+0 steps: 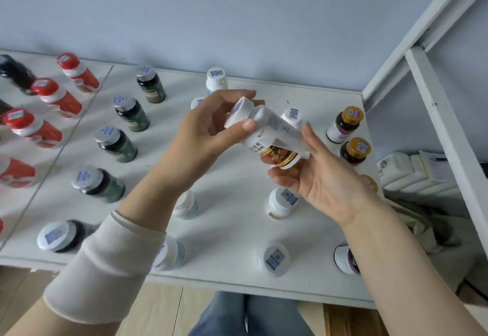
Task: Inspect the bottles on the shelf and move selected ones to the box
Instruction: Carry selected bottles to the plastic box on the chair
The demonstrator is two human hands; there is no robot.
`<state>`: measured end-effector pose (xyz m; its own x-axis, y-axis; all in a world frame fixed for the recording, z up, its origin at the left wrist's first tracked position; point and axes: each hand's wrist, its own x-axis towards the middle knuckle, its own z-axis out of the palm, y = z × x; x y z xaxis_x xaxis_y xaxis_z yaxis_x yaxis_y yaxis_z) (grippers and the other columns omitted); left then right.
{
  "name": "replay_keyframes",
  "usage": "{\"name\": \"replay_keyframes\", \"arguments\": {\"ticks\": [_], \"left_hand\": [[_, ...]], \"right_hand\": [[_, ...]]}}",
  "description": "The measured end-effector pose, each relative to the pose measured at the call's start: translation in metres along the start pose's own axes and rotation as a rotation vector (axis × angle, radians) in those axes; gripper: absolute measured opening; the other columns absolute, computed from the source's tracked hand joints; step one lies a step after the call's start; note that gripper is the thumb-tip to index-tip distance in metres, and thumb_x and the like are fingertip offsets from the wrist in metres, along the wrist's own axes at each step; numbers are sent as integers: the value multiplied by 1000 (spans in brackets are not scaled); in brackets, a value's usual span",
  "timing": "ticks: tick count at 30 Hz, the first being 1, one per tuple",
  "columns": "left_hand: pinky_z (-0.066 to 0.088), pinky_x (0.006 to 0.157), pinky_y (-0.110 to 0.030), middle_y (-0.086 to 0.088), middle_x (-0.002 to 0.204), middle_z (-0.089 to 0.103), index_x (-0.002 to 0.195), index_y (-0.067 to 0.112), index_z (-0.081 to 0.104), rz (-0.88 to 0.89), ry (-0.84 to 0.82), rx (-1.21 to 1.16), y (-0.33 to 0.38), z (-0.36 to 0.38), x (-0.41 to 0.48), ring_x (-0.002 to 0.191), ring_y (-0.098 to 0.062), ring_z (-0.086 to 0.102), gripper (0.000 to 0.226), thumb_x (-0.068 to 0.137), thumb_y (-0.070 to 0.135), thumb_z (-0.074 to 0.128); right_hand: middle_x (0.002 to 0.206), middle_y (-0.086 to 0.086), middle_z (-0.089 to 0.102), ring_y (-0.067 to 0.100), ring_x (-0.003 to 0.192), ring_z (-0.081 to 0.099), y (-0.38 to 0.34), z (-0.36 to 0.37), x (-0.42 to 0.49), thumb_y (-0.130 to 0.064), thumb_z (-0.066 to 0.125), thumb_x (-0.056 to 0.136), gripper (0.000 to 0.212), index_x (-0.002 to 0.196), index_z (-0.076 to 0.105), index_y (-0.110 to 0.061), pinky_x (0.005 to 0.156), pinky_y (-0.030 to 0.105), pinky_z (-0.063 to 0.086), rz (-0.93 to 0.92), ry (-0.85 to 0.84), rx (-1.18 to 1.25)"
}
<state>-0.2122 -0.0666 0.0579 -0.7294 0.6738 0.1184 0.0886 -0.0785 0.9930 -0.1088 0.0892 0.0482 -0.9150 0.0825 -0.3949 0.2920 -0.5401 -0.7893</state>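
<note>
Person holds 1 white bottle [272,134] tilted in the air above the shelf [232,232], approx. mid-shelf, w/ both hands. L hand [208,129] grips the cap end, thumb and fingers curled round it. R hand [317,177] isn't clenched: straight fingers lie against the bottle's side, thumb under the base. Label w/ dark red picture faces the camera.

Other bottles stand upright on the shelf: red ones [56,97] at far L, green ones [116,144] in a row next to them, white ones [282,202] below the hands, gold-capped ones [346,124] at R.
</note>
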Motion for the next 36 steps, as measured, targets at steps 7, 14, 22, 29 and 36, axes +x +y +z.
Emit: {"name": "replay_keyframes", "arguments": {"ticks": [7,14,22,29,36], "left_hand": [[55,58,-22,-9,90,63,95,15,56,-113,339,29,12,-3,-77,72,-8,67,29,76,36,60],[56,79,-30,-6,109,65,111,14,53,-174,497,-112,0,-4,-186,95,-19,67,46,75,35,73],[53,79,-22,6,100,66,95,21,57,-88,870,67,18,-51,-307,93,-7,65,47,58,26,85],[51,82,-22,7,106,63,107,25,59,-261,1130,472,7,-127,-428,98,-12,60,44,69,16,79],[42,80,-6,11,106,56,111,17,59,-326,1324,580,-10,-205,-556,99,0,53,44,72,8,77]], "right_hand": [[96,15,68,25,78,70,29,37,-29,-36,57,70,63,121,49,0,63,25,57,29,-115,-142],[88,8,72,20,75,70,82,66,-59,-36,72,59,56,105,60,-6,68,23,56,43,-224,-215],[112,0,63,16,89,67,140,157,-64,-36,68,70,67,129,48,-13,81,37,56,57,-407,-792],[129,3,49,23,120,45,230,281,-56,-34,64,83,53,130,45,-19,95,30,35,-672,-730,-1807],[106,12,61,34,101,57,348,417,-59,-24,77,71,51,116,59,-10,84,39,44,-937,-1057,-2026]]}}
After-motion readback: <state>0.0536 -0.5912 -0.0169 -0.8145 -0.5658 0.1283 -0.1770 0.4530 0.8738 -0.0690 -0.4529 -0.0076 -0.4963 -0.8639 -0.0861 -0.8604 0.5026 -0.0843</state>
